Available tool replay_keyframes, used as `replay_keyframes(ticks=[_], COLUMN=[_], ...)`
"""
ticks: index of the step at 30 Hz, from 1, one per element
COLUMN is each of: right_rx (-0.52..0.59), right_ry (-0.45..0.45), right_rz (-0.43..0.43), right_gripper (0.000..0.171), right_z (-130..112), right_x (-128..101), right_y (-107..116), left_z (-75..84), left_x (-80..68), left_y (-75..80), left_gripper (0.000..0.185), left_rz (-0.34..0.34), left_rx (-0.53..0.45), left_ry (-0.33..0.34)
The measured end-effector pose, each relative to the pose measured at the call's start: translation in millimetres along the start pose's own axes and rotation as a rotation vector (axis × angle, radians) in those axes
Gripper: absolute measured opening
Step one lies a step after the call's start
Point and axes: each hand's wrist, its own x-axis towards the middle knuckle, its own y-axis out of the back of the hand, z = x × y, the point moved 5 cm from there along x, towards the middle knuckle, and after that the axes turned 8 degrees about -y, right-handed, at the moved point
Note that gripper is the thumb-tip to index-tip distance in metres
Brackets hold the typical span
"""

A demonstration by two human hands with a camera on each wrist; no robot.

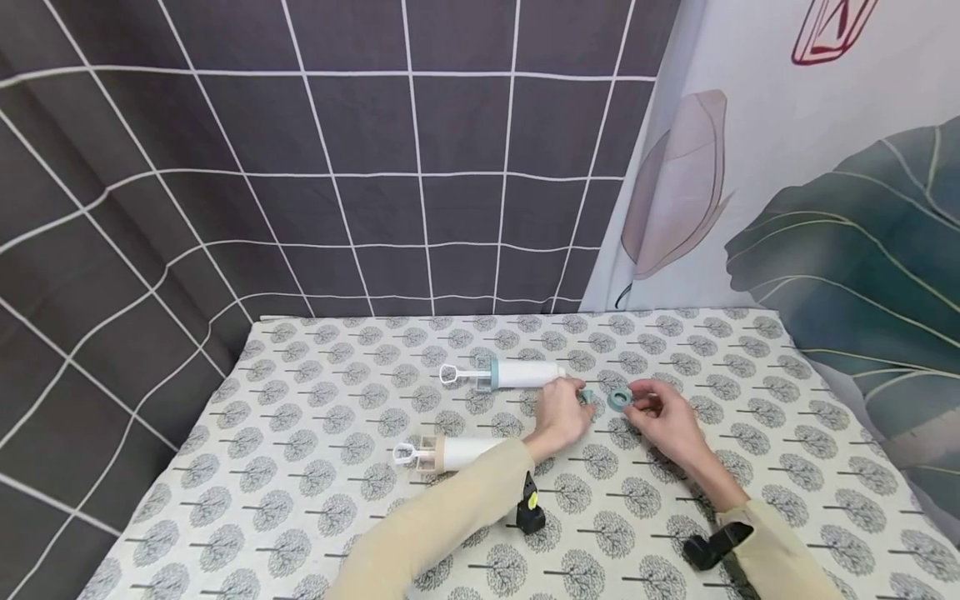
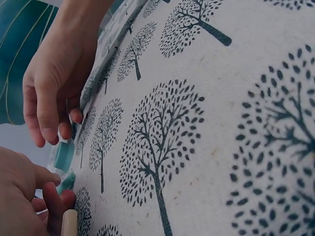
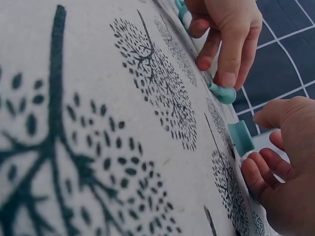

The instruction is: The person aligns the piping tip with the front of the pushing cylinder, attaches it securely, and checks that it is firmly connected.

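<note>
Two teal parts lie close together on the tablecloth. My left hand (image 1: 562, 412) pinches the small flared nozzle-like piece (image 3: 224, 93) between thumb and fingers, low over the cloth. To its right is the wider ring (image 1: 620, 400), seen side-on in the right wrist view. My right hand (image 1: 663, 417) is at the ring's right edge, fingers loosely bent, with its thumb apart from the ring. Behind my left hand lies a white syringe-like tube (image 1: 525, 373) with a teal collar. A similar tube (image 1: 465, 452) with a beige collar lies nearer, partly hidden by my left sleeve.
Both tubes have white plungers with loop handles pointing left. The tablecloth (image 1: 315, 475) bears a grey tree print. A dark curtain (image 1: 360, 167) with white grid lines hangs behind the table, and a leaf-patterned curtain (image 1: 750, 150) is at the right.
</note>
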Motion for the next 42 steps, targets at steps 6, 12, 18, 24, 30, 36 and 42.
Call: replay_keyframes(ticks=[6, 12, 18, 24, 30, 36, 42], right_rx=[-0.044, -0.076, -0.117, -0.167, -0.23, -0.214, -0.161], right_ry=[0.023, 0.045, 0.086, 0.138, 0.189, 0.181, 0.141], right_rz=[0.004, -0.003, 0.016, 0.044, 0.064, 0.06, 0.064], right_gripper=[0.044, 0.045, 0.043, 0.041, 0.037, 0.038, 0.038], right_z=[0, -1, -2, -3, -5, -6, -6], right_x=[4, 6, 9, 11, 12, 10, 7], right_y=[-2, -5, -8, -10, -12, -12, -9], left_z=[1.6, 1.5, 0.8, -0.2, -2.1, -2.5, -3.5], left_x=[2.1, 1.7, 0.7, 1.4, 1.9, 1.1, 1.4], left_y=[-2.9, -4.6, -4.3, -4.6, -3.7, -1.9, 0.5], left_gripper=[0.04, 0.038, 0.036, 0.028, 0.024, 0.02, 0.014], left_rz=[0.007, 0.01, 0.014, 0.022, 0.04, 0.056, 0.06], left_rx=[0.03, 0.048, 0.022, -0.015, -0.082, -0.145, -0.166], left_ry=[-0.005, -0.016, -0.026, -0.022, 0.014, 0.028, 0.034])
